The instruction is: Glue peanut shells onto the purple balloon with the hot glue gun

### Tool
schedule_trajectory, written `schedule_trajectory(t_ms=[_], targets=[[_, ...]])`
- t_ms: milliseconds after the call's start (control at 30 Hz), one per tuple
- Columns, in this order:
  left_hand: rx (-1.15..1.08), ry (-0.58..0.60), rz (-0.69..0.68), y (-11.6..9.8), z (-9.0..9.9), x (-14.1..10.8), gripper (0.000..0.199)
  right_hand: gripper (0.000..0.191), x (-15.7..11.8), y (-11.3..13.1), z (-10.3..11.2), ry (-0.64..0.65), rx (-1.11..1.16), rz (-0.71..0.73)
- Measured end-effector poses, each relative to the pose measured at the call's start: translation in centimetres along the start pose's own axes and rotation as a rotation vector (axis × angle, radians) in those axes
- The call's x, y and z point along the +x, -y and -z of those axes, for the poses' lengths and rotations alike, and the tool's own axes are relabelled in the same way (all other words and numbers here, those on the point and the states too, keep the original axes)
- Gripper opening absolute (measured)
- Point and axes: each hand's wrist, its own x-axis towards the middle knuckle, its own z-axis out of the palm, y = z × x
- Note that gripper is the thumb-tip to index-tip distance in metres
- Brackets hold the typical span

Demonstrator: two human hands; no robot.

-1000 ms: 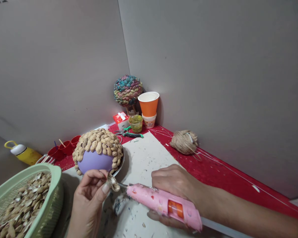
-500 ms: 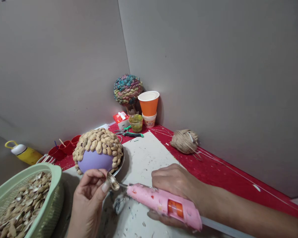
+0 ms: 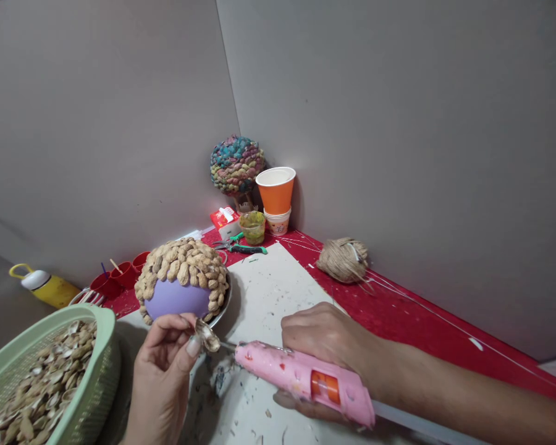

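My left hand (image 3: 167,364) pinches a peanut shell half (image 3: 207,336) between thumb and fingers, its hollow side showing. My right hand (image 3: 327,346) is wrapped round a pink hot glue gun (image 3: 282,369), whose metal tip touches or nearly touches the shell's right edge. Behind my left hand, a purple balloon (image 3: 178,300) is partly covered with peanut shells (image 3: 185,256) over its top and sides. It rests in a metal bowl (image 3: 228,303). At the lower left a green basket (image 3: 104,346) holds many loose shells (image 3: 50,383).
A twine ball (image 3: 343,259) lies on the red cloth (image 3: 426,324). At the back are a coloured shell ball (image 3: 237,164), an orange cup (image 3: 276,191), a green-stained tub (image 3: 252,227) and pliers (image 3: 248,249). Red cups (image 3: 105,285) and a yellow bottle (image 3: 55,289) stand left.
The view has shifted slightly. My left hand and the shell have moved a little left and up; the glue gun's tip stays close by the shell.
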Motion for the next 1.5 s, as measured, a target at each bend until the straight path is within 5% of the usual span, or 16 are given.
schedule_trajectory(t_ms=[1500], targets=[[0.048,0.060,-0.015,1.0,0.5,0.0,0.021,0.046,0.0,0.0,-0.3,-0.027,0.120,-0.002]])
